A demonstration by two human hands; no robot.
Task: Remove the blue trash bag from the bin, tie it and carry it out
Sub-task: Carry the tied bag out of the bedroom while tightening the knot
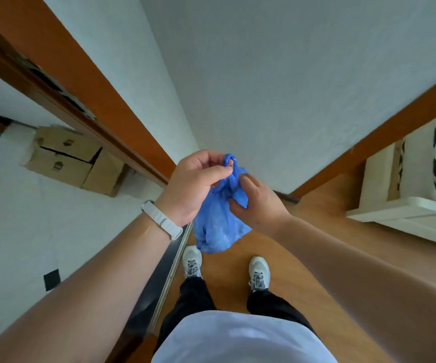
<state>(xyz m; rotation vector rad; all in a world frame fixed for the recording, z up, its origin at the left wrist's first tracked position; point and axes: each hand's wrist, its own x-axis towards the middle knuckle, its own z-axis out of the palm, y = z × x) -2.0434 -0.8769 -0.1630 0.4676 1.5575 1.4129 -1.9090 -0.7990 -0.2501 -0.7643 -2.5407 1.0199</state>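
Observation:
A small blue trash bag (216,226) hangs in the air in front of me, above my shoes. Its top is twisted into a knotted loop. My left hand (190,187) pinches that loop at the top between thumb and fingers. My right hand (258,203) grips the gathered plastic just below the knot on the bag's right side. The bag's lower part bulges with contents I cannot make out. No bin is in view.
I stand on a wooden floor (303,258) facing a white wall (277,87). A brown door frame (101,95) runs along the left, with cardboard boxes (75,161) beyond it. A white bed frame (407,205) stands at the right.

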